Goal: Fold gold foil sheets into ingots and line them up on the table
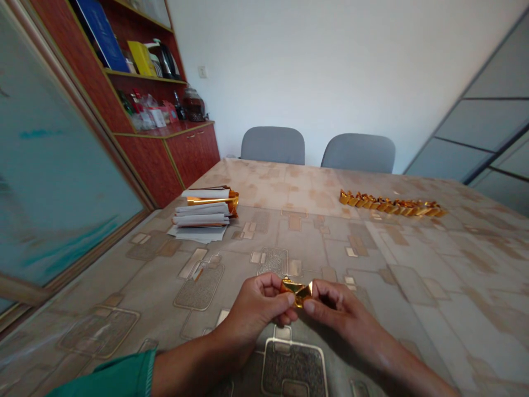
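Between my two hands is a small folded piece of gold foil paper [298, 292], held just above the table near its front middle. My left hand [264, 300] pinches its left side between thumb and fingers. On the other side my right hand [336, 306] grips the right edge, thumb in front. The piece has shiny gold faces with a dip in the middle; its underside is partly covered by my fingers. A stack of gold and white paper sheets [202, 215] lies at the left. Farther right, several folded gold pieces [390, 204] stand in a row.
A patterned cloth covers the table [273, 220]. Two grey chairs [273, 144] stand behind its far edge, against the white wall. To the left are a red-brown cabinet [192, 154] with shelves of household items and a framed glass panel [61, 143].
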A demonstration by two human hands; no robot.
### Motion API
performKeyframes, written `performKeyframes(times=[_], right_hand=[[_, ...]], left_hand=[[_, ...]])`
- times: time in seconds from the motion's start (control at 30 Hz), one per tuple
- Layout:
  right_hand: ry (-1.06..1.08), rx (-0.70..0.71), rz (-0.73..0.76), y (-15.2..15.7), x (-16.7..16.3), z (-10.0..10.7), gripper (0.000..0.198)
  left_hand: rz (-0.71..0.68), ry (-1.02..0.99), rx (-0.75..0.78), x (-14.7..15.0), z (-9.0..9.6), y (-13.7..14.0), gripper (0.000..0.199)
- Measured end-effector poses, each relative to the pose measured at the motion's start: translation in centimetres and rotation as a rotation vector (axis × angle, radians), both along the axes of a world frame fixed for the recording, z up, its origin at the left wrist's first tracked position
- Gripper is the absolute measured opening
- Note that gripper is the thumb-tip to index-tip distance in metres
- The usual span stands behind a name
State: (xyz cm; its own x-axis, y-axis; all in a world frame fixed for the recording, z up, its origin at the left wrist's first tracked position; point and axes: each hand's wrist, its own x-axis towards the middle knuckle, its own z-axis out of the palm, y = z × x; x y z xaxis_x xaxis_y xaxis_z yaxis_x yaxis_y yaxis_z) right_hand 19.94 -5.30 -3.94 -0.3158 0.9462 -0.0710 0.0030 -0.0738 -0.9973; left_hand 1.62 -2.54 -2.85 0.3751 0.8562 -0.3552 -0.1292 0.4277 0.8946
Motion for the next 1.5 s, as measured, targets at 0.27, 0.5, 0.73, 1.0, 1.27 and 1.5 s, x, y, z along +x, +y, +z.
performKeyframes(times=[0.27,0.5,0.73,1.0,1.27,1.5], right_hand=[[-0.011,-0.028,0.038,-0.4,-0.2,0.4,0.040],[0.220,-0.069,-0.027,-0.3,-0.5,-0.6,0.038],[0.285,-0.042,-0.214,-0.3,-0.8,-0.5,0.032],[0.132,0.052,-0.170,-1.1,-1.8,-0.5,0.025],[-0.007,0.041,-0.177,-1.4,-2.2,-0.4,0.031],[-0.085,0.155,-0.269,-1.4,-1.8,-0.9,0.036]], left_hand=[[-0.046,0.039,0.025,0.2,0.1,-0.2,0.035],[-0.069,-0.046,0.027,0.1,-0.3,-0.2,0.044],[0.004,-0.184,0.012,0.0,0.2,-0.3,0.047],[0.011,-0.155,0.052,0.3,-0.6,-0.5,0.041],[0.066,0.003,0.370,-0.1,0.0,-0.7,0.019],[0.021,0.222,0.728,-0.9,0.6,-1.1,0.012]])
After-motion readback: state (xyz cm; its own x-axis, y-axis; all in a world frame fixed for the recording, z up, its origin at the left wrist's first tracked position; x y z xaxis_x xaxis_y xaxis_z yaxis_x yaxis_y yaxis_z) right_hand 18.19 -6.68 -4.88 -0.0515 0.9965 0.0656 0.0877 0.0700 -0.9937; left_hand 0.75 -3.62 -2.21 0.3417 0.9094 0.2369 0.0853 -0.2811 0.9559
